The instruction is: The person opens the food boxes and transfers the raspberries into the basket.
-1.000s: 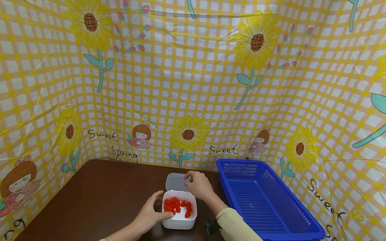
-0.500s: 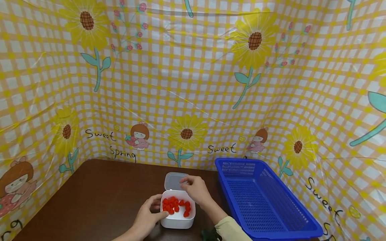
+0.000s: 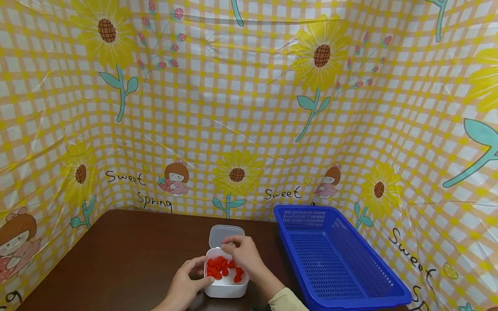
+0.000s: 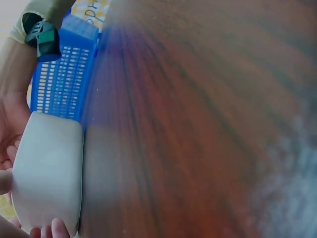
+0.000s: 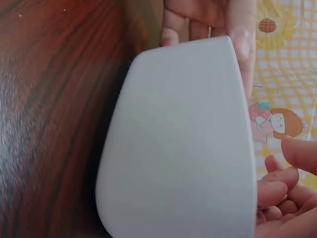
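Note:
A white lidded box (image 3: 225,292) stands on the table with small red berry-like pieces (image 3: 216,267) inside. Its translucent lid (image 3: 217,236) is flipped back behind it. My left hand (image 3: 185,281) holds the box by its left side, thumb at the front rim and fingers round toward the back. Above the box's back right part is my right hand (image 3: 245,255), its fingers loosely bent. From the right wrist view, the thumb and fingers (image 5: 272,191) of that hand show beside the box with nothing visible between them.
To the right lies a large blue plastic basket (image 3: 289,259) with slotted walls. The dark brown table (image 3: 128,255) extends to the left. A checked sunflower-print cloth (image 3: 233,103) closes off the back and sides.
My right hand has moved from over the lid toward me and left, above the box. My left hand has drawn its fingers in against the box's side. The pieces stay inside the box.

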Motion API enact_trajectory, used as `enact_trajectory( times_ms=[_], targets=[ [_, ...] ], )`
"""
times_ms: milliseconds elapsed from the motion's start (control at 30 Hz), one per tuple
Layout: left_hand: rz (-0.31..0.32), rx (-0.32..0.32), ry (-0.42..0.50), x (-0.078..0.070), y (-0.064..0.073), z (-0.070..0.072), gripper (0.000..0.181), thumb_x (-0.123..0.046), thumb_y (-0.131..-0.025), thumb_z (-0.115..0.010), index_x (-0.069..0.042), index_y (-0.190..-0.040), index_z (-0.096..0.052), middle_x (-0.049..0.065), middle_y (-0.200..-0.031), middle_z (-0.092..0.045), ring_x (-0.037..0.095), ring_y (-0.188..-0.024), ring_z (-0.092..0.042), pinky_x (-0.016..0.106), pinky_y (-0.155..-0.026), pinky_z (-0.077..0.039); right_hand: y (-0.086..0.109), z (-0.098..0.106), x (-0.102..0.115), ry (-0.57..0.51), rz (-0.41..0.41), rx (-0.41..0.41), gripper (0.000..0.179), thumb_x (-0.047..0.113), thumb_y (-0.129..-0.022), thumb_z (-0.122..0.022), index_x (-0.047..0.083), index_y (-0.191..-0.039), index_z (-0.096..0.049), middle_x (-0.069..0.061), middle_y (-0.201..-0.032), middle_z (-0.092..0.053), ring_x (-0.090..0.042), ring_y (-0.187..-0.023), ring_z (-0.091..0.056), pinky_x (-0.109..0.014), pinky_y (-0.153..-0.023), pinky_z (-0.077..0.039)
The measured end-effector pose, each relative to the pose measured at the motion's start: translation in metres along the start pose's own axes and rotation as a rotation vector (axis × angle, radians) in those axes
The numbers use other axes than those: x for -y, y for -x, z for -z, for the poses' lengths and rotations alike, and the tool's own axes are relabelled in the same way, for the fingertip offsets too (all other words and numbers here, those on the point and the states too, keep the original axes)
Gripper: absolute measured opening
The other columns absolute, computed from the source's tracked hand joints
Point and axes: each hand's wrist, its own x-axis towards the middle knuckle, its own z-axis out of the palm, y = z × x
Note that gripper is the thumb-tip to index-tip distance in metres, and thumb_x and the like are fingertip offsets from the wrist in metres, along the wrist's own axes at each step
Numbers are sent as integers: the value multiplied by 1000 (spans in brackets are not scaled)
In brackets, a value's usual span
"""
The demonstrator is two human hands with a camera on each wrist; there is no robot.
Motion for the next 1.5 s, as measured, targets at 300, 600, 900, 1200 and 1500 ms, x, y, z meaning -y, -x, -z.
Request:
enact_trajectory(
  times_ms=[300, 600, 900, 1200, 1500],
  targets=[
    [70, 20, 11, 8, 4, 3, 58, -21, -83, -83, -4, -134, -61, 15, -123, -61, 20, -95, -62, 29, -70, -55, 3, -20, -11, 19, -27, -30, 19, 16, -87, -76, 2, -100, -76, 2, -67, -56, -11, -65, -50, -23, -53, -40],
    [91, 3, 2, 6, 7, 2, 54, -25, -83, -83, -5, -130, -64, 18, -125, -64, 21, -93, -65, 33, -66, -56, 3, -32, -19, 19, -40, -96, 14, 16, -86, -77, 5, -95, -77, 0, -72, -65, -13, -70, -58, -27, -57, -46],
    [101, -31, -7, -1, 12, 0, 42, -20, -83, -82, -6, -121, -70, 15, -117, -69, 20, -84, -67, 31, -60, -54, 4, -33, -21, 40, -50, -106, 14, 17, -86, -77, 5, -93, -77, -3, -83, -70, -14, -76, -60, -28, -62, -51],
    [72, -77, -30, -9, 7, -1, 38, -19, -80, -84, -9, -115, -73, 13, -118, -68, 17, -66, -60, 29, -56, -50, 2, -31, -15, 58, -23, -73, 16, 17, -86, -78, 2, -92, -78, -6, -85, -72, -17, -75, -65, -35, -64, -59],
    [117, -97, -24, -9, 9, 1, 39, -19, -81, -84, -9, -116, -73, 15, -119, -68, 18, -63, -60, 30, -55, -50, 1, -36, -14, 94, -66, -52, 12, 14, -83, -79, 5, -90, -78, -3, -79, -72, -15, -69, -64, -31, -56, -54]
  ],
)
